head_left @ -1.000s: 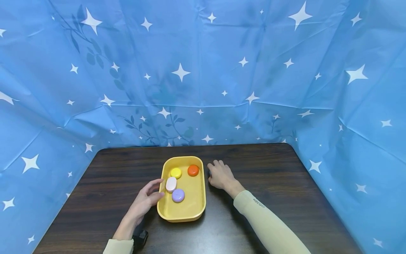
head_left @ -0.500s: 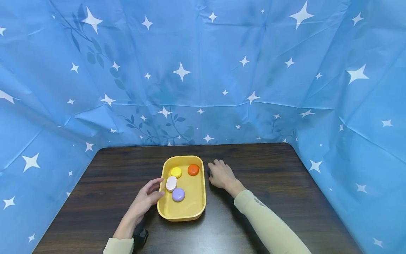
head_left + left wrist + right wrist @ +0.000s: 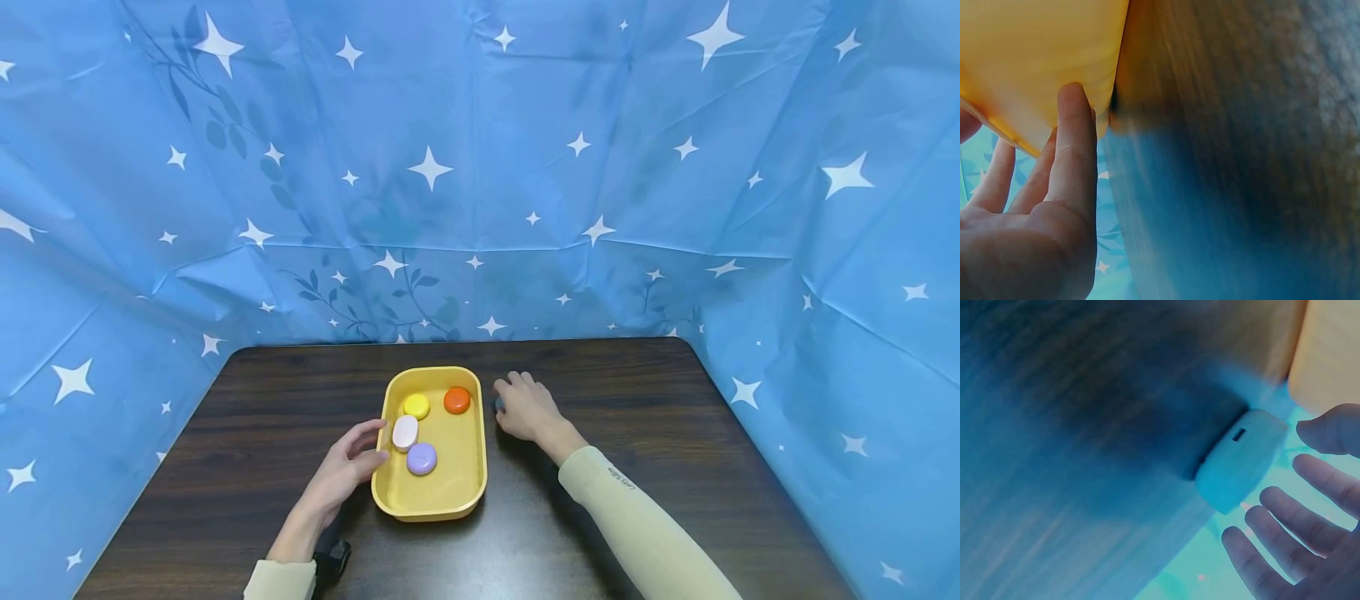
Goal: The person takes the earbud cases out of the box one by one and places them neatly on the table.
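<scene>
A yellow tray [image 3: 455,493] with rounded corners stands on the table, tilted in neither direction. Against its left side rests my left hand [image 3: 341,475], fingers fairly straight along the outer wall and thumb at the rim, as the left wrist view also shows. To the right of the tray, my right hand [image 3: 528,412] is held low over a small rounded blue-grey case [image 3: 1241,462] with a dark slot in its side. The right wrist view shows those fingers spread and a gap between them and the case. From the head view, the hand hides most of it.
Inside the tray lie a yellow round piece [image 3: 417,407], an orange round one [image 3: 457,400], a pale pink oblong one [image 3: 406,433] and a lilac round one [image 3: 422,458]. A blue star-patterned cloth [image 3: 480,167] hangs behind the dark wooden table [image 3: 637,467].
My right hand has shifted slightly to the right, and more of the blue-grey case shows beside it. The left hand, tray and pieces have kept their places.
</scene>
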Demonstrator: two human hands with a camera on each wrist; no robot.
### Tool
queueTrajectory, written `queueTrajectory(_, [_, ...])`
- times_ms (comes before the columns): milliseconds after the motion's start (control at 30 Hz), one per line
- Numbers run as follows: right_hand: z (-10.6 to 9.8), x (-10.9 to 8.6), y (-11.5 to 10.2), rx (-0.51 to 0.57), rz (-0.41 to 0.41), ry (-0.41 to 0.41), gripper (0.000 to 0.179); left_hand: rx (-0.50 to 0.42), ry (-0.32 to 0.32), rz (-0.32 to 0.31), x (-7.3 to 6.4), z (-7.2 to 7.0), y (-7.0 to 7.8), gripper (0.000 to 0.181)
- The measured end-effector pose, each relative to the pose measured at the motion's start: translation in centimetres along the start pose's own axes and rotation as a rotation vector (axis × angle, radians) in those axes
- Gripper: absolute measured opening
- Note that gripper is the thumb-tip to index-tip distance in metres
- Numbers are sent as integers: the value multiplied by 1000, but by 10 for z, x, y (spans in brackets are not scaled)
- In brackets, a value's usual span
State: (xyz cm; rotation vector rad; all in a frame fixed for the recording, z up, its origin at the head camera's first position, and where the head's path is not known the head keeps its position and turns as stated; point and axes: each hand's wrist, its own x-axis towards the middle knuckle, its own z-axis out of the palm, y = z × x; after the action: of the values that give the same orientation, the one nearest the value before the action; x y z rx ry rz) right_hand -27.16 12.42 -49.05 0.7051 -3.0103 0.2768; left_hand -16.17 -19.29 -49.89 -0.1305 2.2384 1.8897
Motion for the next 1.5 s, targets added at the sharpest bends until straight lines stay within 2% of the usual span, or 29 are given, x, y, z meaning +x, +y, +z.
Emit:
queueTrajectory(400, [-15, -1, -7, 20, -9, 60, 26, -1, 3, -4, 0, 0, 2, 54])
queueTrajectory(700, [-24, -6, -14, 40, -39, 132, 25, -21, -12, 8, 1, -1, 1, 54])
queueTrajectory(900, [-31, -7, -20, 17, -80, 165, 25, -29, -19, 9, 2, -1, 0, 55])
queueTrajectory(1500, [-43, -9, -42, -34, -169, 158, 30, -14, -6, 4, 2, -1, 0, 53])
